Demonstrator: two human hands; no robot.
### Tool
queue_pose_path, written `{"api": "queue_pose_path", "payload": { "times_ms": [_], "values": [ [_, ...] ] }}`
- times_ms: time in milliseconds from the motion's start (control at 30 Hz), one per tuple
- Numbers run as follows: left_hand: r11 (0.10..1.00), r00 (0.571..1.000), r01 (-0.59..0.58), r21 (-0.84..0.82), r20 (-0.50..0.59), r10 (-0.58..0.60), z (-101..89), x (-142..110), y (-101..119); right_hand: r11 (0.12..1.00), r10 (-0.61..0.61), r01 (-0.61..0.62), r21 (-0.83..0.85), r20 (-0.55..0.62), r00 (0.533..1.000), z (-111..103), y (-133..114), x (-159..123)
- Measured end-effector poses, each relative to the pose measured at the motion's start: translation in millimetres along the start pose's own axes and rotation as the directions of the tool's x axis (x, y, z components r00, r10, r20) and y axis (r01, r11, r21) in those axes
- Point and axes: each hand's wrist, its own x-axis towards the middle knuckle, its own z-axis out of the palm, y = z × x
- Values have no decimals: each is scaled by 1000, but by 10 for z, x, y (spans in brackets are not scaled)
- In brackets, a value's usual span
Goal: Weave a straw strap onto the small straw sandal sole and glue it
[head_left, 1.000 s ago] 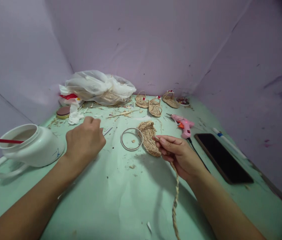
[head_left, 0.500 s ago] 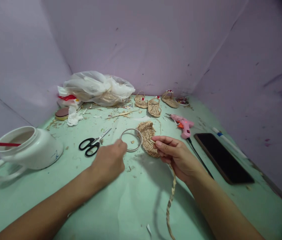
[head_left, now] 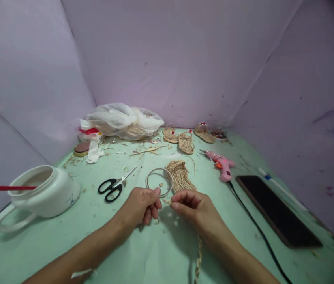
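You're pinching the end of a braided straw cord between both hands, low centre of the green table.
Your right hand is closing thumb and fingers on the cord end, cord trailing down toward you; your left hand is curling its fingertips in, meeting it at the same spot. A woven straw sole and a ring are lying just beyond your hands, scissors left, pink glue gun and phone right, white jug far left.
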Motion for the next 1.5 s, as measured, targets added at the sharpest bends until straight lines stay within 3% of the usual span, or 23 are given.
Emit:
{"api": "queue_pose_path", "payload": {
  "times_ms": [167, 367, 600, 767, 833, 900, 1033, 1200, 1300, 1400, 1500],
  "values": [
    [997, 997, -72, 1, 1, 72, 93, -52, -2, 981, -117, 118, -155, 15, 993, 35, 29, -30],
    [976, 972, -196, 90, -116, 206, 66, -57, 10, 979, -50, 72, -189, 120, 991, 35, -35, -41],
    [988, 982, -122, 97, -134, 134, -79, 36, -22, 962, 64, -7, -274, 200, 978, -31, -103, -32],
    [953, 922, -166, 254, -302, 241, -189, 76, -22, 970, 23, 20, -244, 170, 985, -64, -148, -47],
    [965, 928, -192, 177, -288, 238, -200, 72, 2, 977, 26, 5, -213, 145, 989, -77, -146, -40],
    [973, 955, -211, 91, -193, 225, -173, 55, 30, 979, 45, -16, -203, 138, 989, -72, -134, -32],
    [968, 974, -223, 115, -4, 225, -71, 16, 46, 982, 89, -54, -183, 185, 979, -17, -113, -39],
    [965, 963, -222, 140, -127, 240, -82, 44, 20, 985, 171, -167, -39, 234, 957, -22, -137, -57],
    [966, 950, -235, 113, -184, 252, -109, 41, 46, 973, 230, -221, -68, 245, 942, -72, -163, -50],
    [960, 946, -248, 131, -180, 269, -88, -2, 93, 983, 126, -99, -157, 170, 977, -99, -186, -44],
    [972, 961, -213, 100, -160, 227, -63, -30, 111, 947, -109, 125, -296, 72, 991, -107, -207, -56]
  ]
}}
